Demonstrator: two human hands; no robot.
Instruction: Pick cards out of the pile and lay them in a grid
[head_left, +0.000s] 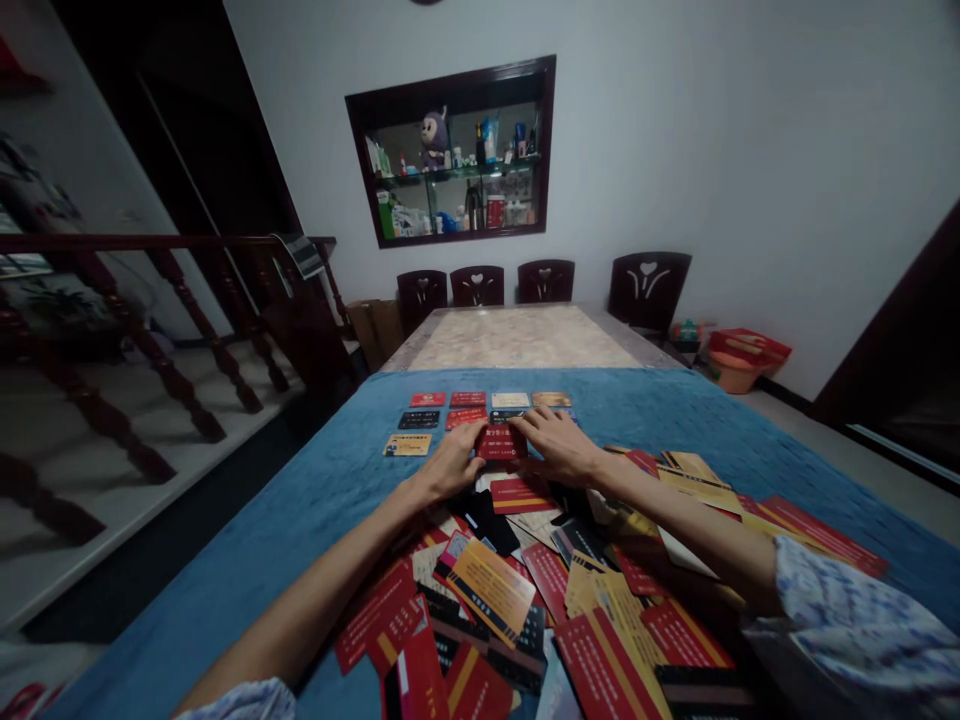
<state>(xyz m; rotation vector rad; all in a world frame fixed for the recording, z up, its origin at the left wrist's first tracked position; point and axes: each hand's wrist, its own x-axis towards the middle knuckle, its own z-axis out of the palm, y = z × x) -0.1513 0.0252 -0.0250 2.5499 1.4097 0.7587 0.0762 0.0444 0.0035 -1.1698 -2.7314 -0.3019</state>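
Gripping red card (501, 447) by opposite edges with fingers of left hand (454, 459) and right hand (560, 441), at twelve o'clock from loose pile (491, 582); apparently squaring it near laid-out rows (468, 399); next calling, presumably, for level placement and release.

A hand can slide over the blue cloth (322, 490) to the left. The messy pile of cards (491, 585) blocks the near middle. Just past the left hand (454, 458) and right hand (559, 445), neat rows of cards (466, 418) sit in the way.
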